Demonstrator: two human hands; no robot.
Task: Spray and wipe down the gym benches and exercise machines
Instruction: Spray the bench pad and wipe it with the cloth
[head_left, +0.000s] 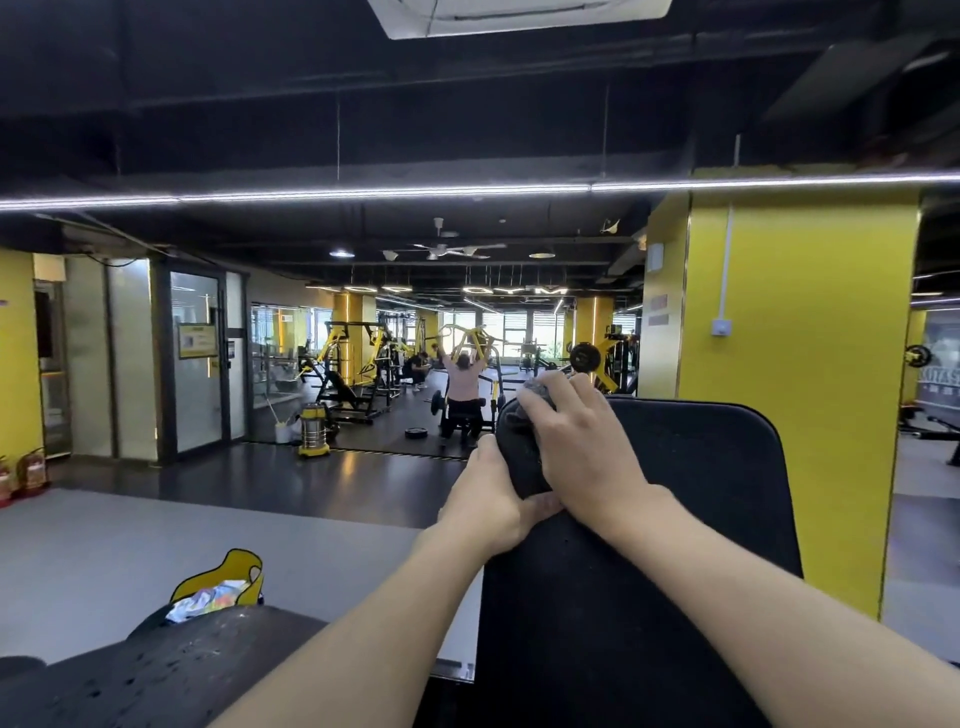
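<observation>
Two hands I logged at the top left corner of the upright black back pad (675, 519): left hand (485, 499) gripped the pad's edge, thumb in front, fingers hidden behind it; right hand (582, 447) curled over a grey cloth (537, 387), pressing it on the corner. Cloth was mostly covered, only a tuft showing past the fingers; pad's lower end was cut off.

2 hands (488, 499) (582, 447), 1 cloth (538, 388), prob. 2 pads (701, 493) (182, 670)

Dim overhead; LED strip (384, 193) glares; edges bowed.
</observation>
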